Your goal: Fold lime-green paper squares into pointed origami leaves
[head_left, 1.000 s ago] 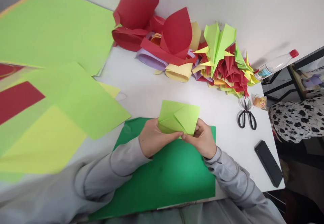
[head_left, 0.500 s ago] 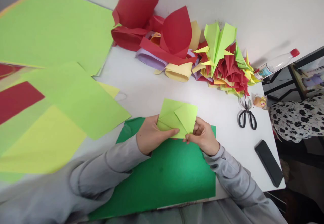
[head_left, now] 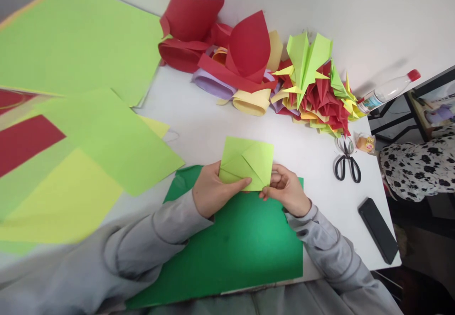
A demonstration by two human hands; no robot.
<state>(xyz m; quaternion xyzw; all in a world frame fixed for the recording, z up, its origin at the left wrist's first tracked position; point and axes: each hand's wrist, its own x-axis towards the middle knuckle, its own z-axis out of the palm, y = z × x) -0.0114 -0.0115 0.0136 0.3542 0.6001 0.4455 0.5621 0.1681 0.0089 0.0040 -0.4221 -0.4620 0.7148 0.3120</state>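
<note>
The person's left hand (head_left: 211, 189) had hold of the lower left part of a folded piece of light green paper (head_left: 247, 161). Its thumb lay flat across the front, reaching along the bottom edge, while its fingers were mostly hidden behind the sheet, so how they were spread could not be told. The right hand (head_left: 289, 192) gripped the lower right corner lightly between thumb and fingertips, with its fingers curled inward and only a narrow gap left for the paper.

The folded paper was held between the two hands, above the far edge of a dark green board (head_left: 245, 244); whether it touched the board or the white table (head_left: 204, 134) could not be told. Its front showed a pointed flap on the right and slanting creases on the left. Both arms wore grey sleeves (head_left: 170, 227), and the board reached back under them towards the person's body.

On the person's left, a large light green sheet (head_left: 81, 44) lay near other sheets, among them a red sheet (head_left: 28, 144) and a yellow sheet (head_left: 64, 201). Beyond the hands, curled red paper (head_left: 190, 18) stood near a purple roll (head_left: 215, 85) and a pale yellow roll (head_left: 251, 102). To the right of these rose a heap of folded paper (head_left: 325, 99), with a bottle (head_left: 391, 89) beside it. Nearer the person were black-handled scissors (head_left: 349, 157), a small packet (head_left: 365, 143) and a black oblong object (head_left: 378, 229) by the table's right edge.
</note>
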